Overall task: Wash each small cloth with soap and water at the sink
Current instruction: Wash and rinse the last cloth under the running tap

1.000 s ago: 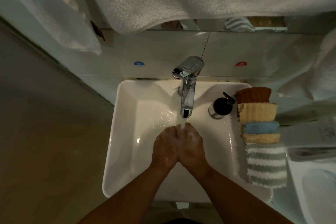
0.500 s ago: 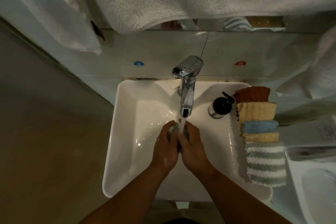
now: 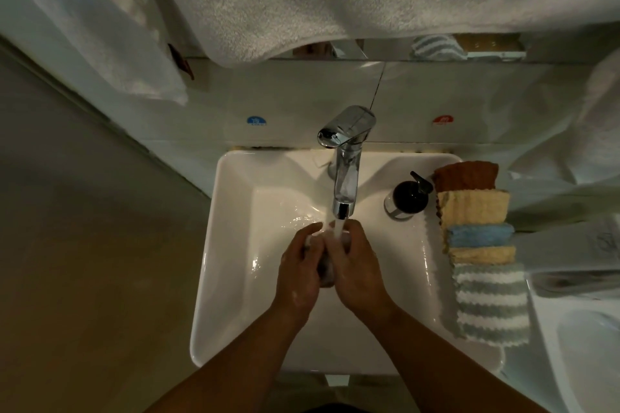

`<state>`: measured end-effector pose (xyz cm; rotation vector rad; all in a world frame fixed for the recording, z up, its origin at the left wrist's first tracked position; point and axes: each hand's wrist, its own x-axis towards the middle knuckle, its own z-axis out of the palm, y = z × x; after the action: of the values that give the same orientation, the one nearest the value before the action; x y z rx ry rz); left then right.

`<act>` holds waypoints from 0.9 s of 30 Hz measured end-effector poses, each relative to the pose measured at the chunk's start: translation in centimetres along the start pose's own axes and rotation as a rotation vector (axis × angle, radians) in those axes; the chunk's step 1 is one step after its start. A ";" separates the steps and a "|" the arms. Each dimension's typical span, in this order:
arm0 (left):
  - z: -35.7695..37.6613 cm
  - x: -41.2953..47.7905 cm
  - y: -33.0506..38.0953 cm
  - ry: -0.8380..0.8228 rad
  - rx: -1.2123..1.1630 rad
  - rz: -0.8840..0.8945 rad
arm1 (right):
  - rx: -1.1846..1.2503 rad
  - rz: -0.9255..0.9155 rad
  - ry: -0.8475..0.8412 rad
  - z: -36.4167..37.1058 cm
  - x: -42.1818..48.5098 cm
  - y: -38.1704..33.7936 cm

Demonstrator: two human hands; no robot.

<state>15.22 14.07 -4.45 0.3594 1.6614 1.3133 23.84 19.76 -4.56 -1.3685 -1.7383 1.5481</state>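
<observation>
Small cloth (image 3: 324, 266): a wet, greyish wad bunched between my two hands, held over the basin of the sink (image 3: 235, 278) directly under the tap (image 3: 345, 178). The water stream (image 3: 339, 228) is running and lands on the cloth and the knuckles.

Left hand (image 3: 297, 275): fingers curled round the near-left side of the wad, thumb on top. Right hand (image 3: 359, 271): fingers curled round the other side. The two hands are pressed together with the cloth between them. Pale flecks on the left hand look like suds. Most of the cloth is hidden by the hands, so I cannot tell its pattern.

Soap dispenser (image 3: 407, 196): upright on the sink ledge, right of the tap, untouched at present.

Progress, as a judgement: one cloth is in hand, at the scrub or rinse stage. Five more lie folded in a row along the right rim: brown cloth (image 3: 464, 175), yellow cloth (image 3: 473, 208), blue cloth (image 3: 479, 234), second yellow cloth (image 3: 481, 254) and striped cloth (image 3: 489, 302). They look neat and dry, so I take them as unwashed, though I cannot confirm it. No finished cloths are set apart anywhere I can see. I rate the task as early, with most of it left.
</observation>
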 end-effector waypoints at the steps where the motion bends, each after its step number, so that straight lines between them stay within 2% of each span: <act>1: -0.3 0.0 0.0 -0.031 -0.028 -0.017 | -0.003 0.004 -0.016 -0.1 -0.2 0.2; 3: -0.4 0.0 -0.4 -0.047 0.046 -0.007 | -0.031 -0.022 0.030 0.0 -0.1 1.0; 6: 0.2 0.1 -0.5 0.051 0.260 0.043 | 0.032 -0.001 0.054 0.2 0.0 1.7; 8: 0.6 0.3 -0.6 0.134 0.254 0.019 | 0.096 0.036 -0.003 0.5 -0.3 1.3; 10: 0.8 0.5 -0.7 0.169 0.188 -0.014 | 0.050 0.012 -0.009 0.6 -0.5 1.2; 13: 1.1 -0.3 -0.3 0.036 -0.032 -0.003 | -0.126 -0.050 0.078 0.1 0.1 1.3; 16: 0.9 -0.6 -0.4 -0.123 -0.077 -0.010 | -0.108 0.066 0.089 -0.2 0.8 0.8; 19: 0.4 -0.5 -0.4 -0.091 0.199 0.070 | -0.241 0.030 0.051 -0.1 0.9 0.1; 22: 0.6 -0.2 -0.3 0.003 0.496 0.161 | -0.251 0.045 0.039 0.3 1.1 0.0; 24: 0.5 0.5 -0.4 0.041 0.577 0.210 | -0.321 0.077 0.030 0.5 1.5 0.2; 25: 0.5 0.6 -0.6 -0.004 0.613 0.237 | -0.337 0.100 0.028 0.5 1.7 0.4; 26: 0.3 1.0 -1.1 -0.027 0.738 0.331 | -0.284 0.142 0.034 0.6 1.7 0.5; 27: 0.5 1.0 -0.7 -0.032 0.743 0.313 | -0.202 0.198 0.033 0.7 1.6 0.5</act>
<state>15.28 14.81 -5.51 1.1062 2.0818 0.8411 22.75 20.74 -5.67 -1.7003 -1.8264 1.4714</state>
